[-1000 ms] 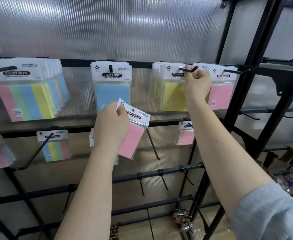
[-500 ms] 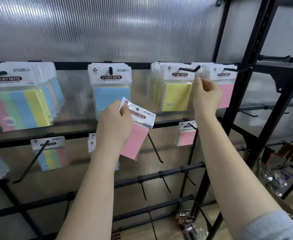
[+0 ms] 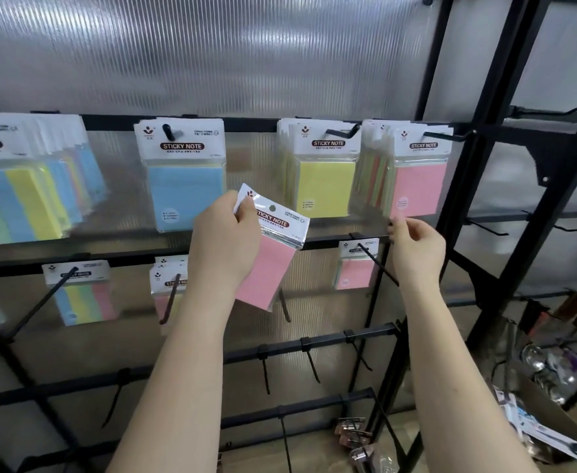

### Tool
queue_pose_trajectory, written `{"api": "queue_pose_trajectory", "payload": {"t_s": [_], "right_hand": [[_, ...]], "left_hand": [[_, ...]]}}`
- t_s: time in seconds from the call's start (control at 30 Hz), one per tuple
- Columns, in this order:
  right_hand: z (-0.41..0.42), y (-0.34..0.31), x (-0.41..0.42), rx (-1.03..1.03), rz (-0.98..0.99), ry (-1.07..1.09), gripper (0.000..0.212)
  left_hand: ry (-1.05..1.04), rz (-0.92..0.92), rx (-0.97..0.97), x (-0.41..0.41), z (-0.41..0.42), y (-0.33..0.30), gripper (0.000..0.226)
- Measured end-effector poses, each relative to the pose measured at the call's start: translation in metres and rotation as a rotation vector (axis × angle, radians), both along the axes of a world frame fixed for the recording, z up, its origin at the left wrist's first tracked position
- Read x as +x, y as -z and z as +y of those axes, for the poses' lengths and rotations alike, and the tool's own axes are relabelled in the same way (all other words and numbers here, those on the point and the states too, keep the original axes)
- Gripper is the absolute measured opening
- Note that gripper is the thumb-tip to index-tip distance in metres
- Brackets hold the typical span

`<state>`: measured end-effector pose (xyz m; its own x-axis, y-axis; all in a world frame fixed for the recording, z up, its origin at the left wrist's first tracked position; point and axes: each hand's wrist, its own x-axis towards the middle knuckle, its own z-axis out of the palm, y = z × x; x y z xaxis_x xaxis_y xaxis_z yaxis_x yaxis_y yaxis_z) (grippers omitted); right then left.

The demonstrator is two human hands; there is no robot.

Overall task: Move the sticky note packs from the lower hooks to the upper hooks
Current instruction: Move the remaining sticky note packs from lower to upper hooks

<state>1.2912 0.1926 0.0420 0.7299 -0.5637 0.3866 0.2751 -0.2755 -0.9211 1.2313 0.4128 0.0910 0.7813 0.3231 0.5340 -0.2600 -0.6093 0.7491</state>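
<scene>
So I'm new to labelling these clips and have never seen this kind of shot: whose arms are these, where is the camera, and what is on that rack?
The camera sits on a person's head and looks forward and down, so the two bare arms are their own. In front stands a black rack with hooks. Sticky note packs hang on the upper row: blue, yellow and pink. A few more hang on the lower hooks, such as a small pink pack. The left hand grips a loose pink pack by its card top. The right hand holds nothing, its fingers near the lower rail.
</scene>
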Motion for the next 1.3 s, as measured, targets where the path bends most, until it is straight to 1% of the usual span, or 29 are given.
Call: {"api": "queue_pose_trajectory", "payload": {"t_s": [0.1, 0.27, 0.37, 0.47, 0.53, 0.67, 0.8, 0.9, 1.07, 1.2, 1.3], "right_hand": [[-0.025, 0.007, 0.004, -0.070, 0.083, -0.049, 0.015], [-0.071, 0.022, 0.020, -0.188, 0.220, -0.146, 0.020], [-0.096, 0.030, 0.028, -0.345, 0.310, -0.218, 0.023], [-0.114, 0.036, 0.033, -0.515, 0.362, -0.289, 0.026], [-0.123, 0.040, 0.036, -0.579, 0.381, -0.326, 0.028], [-0.132, 0.044, 0.035, -0.601, 0.411, -0.391, 0.028], [-0.135, 0.047, 0.038, -0.577, 0.404, -0.424, 0.027], [-0.132, 0.047, 0.040, -0.525, 0.395, -0.434, 0.027], [-0.126, 0.049, 0.040, -0.481, 0.395, -0.434, 0.027], [-0.123, 0.050, 0.040, -0.457, 0.415, -0.425, 0.026], [-0.122, 0.051, 0.040, -0.451, 0.435, -0.418, 0.026]], "left_hand": [[-0.025, -0.022, -0.011, 0.001, -0.023, -0.005, 0.035], [-0.036, -0.083, -0.040, 0.000, -0.076, -0.011, 0.034], [0.000, -0.144, -0.081, 0.000, -0.114, -0.016, 0.035], [0.012, -0.187, -0.077, 0.005, -0.146, -0.024, 0.035], [0.020, -0.218, -0.078, 0.011, -0.164, -0.030, 0.037], [0.080, -0.289, -0.113, 0.024, -0.188, -0.043, 0.044], [0.146, -0.350, -0.162, 0.036, -0.204, -0.051, 0.035], [0.175, -0.359, -0.176, 0.047, -0.210, -0.050, 0.031], [0.147, -0.372, -0.152, 0.057, -0.211, -0.042, 0.039], [0.164, -0.338, -0.190, 0.065, -0.211, -0.041, 0.041], [0.141, -0.317, -0.177, 0.074, -0.209, -0.041, 0.044]]}}
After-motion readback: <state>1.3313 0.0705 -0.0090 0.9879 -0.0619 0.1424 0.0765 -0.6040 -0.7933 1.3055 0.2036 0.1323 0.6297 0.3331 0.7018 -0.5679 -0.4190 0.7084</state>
